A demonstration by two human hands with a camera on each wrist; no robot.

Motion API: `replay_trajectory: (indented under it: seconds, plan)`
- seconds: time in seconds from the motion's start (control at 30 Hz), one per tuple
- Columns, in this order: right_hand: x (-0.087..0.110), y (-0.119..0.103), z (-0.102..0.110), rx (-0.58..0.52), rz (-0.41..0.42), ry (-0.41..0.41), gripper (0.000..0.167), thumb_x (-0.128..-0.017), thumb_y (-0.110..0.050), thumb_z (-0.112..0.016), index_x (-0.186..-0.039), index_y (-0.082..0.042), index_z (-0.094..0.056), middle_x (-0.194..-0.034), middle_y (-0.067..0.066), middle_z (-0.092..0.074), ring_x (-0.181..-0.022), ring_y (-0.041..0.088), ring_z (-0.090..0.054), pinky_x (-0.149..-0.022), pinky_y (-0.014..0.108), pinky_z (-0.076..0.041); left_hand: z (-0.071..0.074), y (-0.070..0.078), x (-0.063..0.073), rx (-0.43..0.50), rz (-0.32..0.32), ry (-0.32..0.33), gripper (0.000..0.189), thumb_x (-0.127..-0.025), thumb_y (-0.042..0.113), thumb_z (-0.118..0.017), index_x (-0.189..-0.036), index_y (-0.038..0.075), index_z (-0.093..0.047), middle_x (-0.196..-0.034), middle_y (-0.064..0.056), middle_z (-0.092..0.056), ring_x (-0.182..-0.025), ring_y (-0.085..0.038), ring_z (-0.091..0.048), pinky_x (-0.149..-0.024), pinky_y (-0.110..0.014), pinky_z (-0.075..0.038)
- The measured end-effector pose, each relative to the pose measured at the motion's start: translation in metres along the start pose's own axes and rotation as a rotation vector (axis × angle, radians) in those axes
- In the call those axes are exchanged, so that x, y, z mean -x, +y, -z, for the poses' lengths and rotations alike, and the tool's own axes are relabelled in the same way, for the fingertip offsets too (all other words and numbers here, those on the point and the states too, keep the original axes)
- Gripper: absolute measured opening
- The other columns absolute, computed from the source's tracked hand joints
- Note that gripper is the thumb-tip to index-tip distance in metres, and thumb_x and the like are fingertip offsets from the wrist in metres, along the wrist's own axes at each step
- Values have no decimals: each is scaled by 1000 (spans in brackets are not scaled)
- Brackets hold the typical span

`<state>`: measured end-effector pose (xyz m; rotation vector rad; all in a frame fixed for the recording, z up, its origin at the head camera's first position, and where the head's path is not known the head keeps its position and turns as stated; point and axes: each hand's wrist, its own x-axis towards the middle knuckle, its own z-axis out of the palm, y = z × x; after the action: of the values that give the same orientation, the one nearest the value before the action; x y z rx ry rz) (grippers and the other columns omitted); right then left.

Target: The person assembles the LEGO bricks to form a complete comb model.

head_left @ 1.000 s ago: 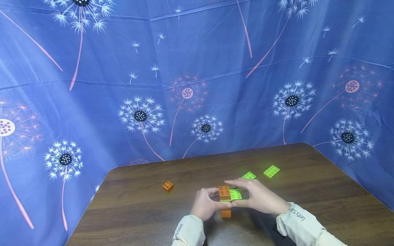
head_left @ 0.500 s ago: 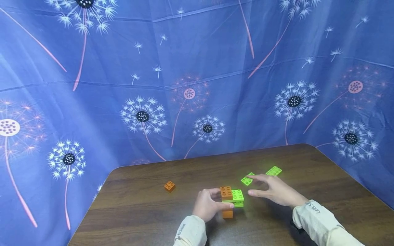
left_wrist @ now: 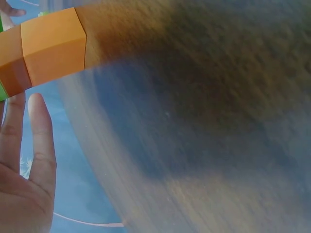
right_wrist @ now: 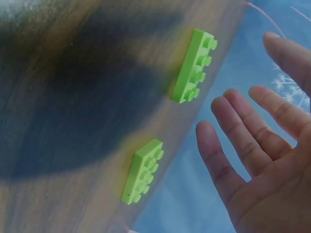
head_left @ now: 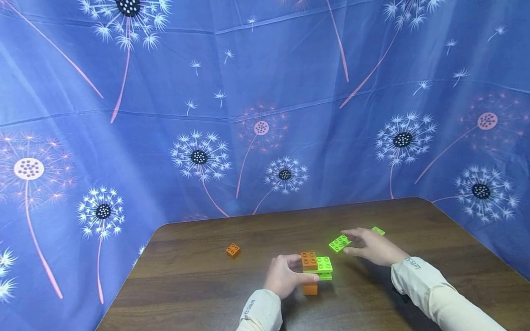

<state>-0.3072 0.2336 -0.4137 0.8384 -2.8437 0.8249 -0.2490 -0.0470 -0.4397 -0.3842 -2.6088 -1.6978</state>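
Note:
My left hand (head_left: pixel 285 277) grips a stack of toy building bricks between thumb and fingers. An orange four-stud brick (head_left: pixel 308 260) tops the stack, lime green plates (head_left: pixel 325 265) jut out to its right, and more orange shows below. In the left wrist view, the stack's orange bricks (left_wrist: pixel 53 46) hang above the tabletop, beyond the fingers. My right hand (head_left: pixel 374 247) reaches over a loose lime green plate (head_left: pixel 339 243), its fingertips right at the plate's edge. The right wrist view shows that hand's fingers (right_wrist: pixel 238 131) spread, with nothing held.
A second loose green plate (head_left: pixel 378 231) lies farther back, partly hidden by the right hand. One orange brick (head_left: pixel 233 250) sits alone at the left on the brown wooden table (head_left: pixel 186 276). A blue dandelion-print cloth (head_left: pixel 248 69) hangs behind the table.
My right hand has let go of the stack and moved right and back to the loose green plate. The left hand keeps its hold on the stack. The head view has shifted slightly.

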Motion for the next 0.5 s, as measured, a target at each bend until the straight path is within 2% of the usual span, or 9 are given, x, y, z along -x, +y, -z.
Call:
replay_trajectory:
  seconds: [0.1,0.3,0.5]
  plan:
    - [-6,4,-2,15,-4,-21,55,-89,-21,-77,-131,10,-59,-116,25,-67,-103,42,-66,-87,57,-53,0,-1,0,-14,-4,9,44,-68,21,-95,-106,8,-79,-100,-3,-78,-96,-17,-73,-89,-37,-56]
    - [-17,13,-9,78,-62,-55,53,-82,-7,-81,-129,9,-61,-114,24,-67,-106,45,-64,-90,59,-52,-1,1,1,-55,-5,17,51,-68,23,-95,-111,4,-76,-106,-8,-77,-101,-23,-72,-92,-41,-55]
    - [-28,12,-14,193,-19,-52,51,-76,-1,-82,-124,6,-66,-118,26,-66,-110,49,-61,-93,60,-49,0,-1,1,-59,4,20,52,-68,25,-95,-111,3,-77,-106,-8,-77,-102,-23,-72,-91,-41,-55]
